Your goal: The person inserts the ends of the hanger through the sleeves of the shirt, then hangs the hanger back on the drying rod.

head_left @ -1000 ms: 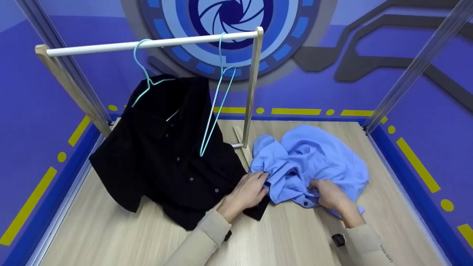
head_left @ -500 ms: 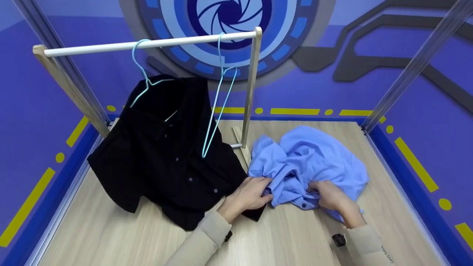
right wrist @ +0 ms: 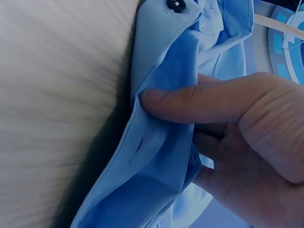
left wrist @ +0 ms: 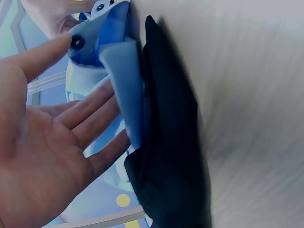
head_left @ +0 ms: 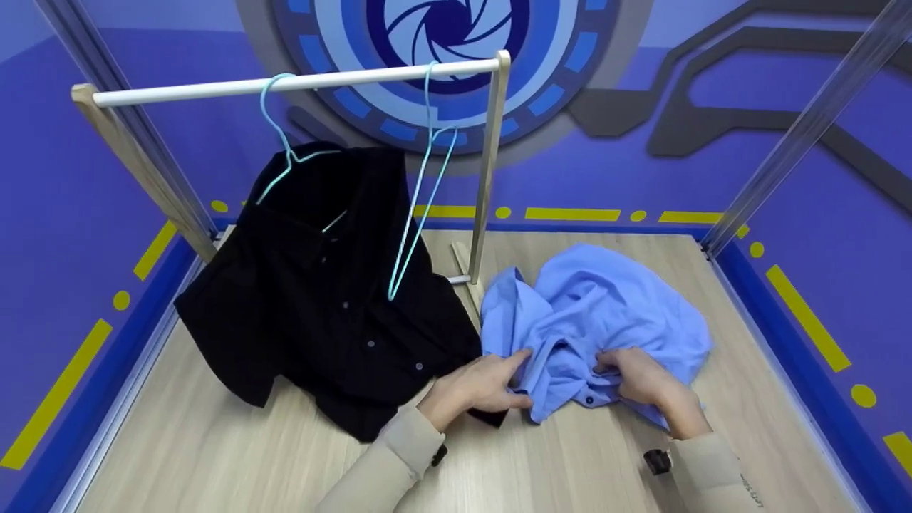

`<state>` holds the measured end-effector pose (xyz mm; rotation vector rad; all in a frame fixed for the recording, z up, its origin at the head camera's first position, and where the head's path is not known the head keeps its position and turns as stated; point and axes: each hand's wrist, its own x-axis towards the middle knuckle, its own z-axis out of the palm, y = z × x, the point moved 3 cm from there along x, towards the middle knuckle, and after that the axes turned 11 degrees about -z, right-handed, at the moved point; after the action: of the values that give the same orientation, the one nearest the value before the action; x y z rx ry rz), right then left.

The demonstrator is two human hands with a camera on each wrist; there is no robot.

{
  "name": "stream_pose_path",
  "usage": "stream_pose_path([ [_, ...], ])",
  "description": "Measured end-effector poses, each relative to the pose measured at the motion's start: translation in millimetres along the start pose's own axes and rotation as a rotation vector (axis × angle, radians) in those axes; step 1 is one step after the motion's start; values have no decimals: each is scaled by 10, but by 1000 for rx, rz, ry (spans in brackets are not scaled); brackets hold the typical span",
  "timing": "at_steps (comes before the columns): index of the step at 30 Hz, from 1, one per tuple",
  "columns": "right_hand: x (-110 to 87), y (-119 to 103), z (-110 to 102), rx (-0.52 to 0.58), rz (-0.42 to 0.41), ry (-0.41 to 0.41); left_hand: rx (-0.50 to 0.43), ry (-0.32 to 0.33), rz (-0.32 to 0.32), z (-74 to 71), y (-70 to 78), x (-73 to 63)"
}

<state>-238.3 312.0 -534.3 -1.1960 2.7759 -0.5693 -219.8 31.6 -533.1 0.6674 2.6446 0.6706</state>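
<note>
A crumpled blue button-up shirt (head_left: 620,306) lies on the right of the wooden surface. My right hand (head_left: 645,381) pinches its front edge; in the right wrist view the thumb (right wrist: 175,104) presses near a buttonhole, with the fingers behind the cloth. At the shirt's left side is my left hand (head_left: 470,385). The left wrist view has its fingers (left wrist: 90,111) extended and spread against a blue fold, the thumb tip by a dark button (left wrist: 77,42). Part of a black shirt (head_left: 306,313) lies under the left hand's side.
The black shirt hangs on a light-blue hanger (head_left: 274,114) from a rack's white rail (head_left: 349,77). Beside it hangs a bare light-blue hanger (head_left: 417,214). The rack's wooden post (head_left: 490,164) stands behind the blue shirt. Blue walls enclose the surface.
My left hand has shifted slightly toward me and its fingers have spread. The blue shirt's left part has unfolded somewhat toward the front. My right hand keeps its pinch in nearly the same place.
</note>
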Motion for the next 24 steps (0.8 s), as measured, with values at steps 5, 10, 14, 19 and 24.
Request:
stream_pose_path([
  [5,9,11,6,10,-16,7,-16,56,0,-5,7,14],
  [10,-14,27,2,76,21,-8,71,148,8,6,18,57],
  [14,-58,44,-26,168,54,-13,141,190,33,14,38,87],
  [19,-94,70,-46,251,74,7,148,221,41,16,36,112],
  [24,-112,95,-81,264,90,54,158,251,4,22,12,122],
])
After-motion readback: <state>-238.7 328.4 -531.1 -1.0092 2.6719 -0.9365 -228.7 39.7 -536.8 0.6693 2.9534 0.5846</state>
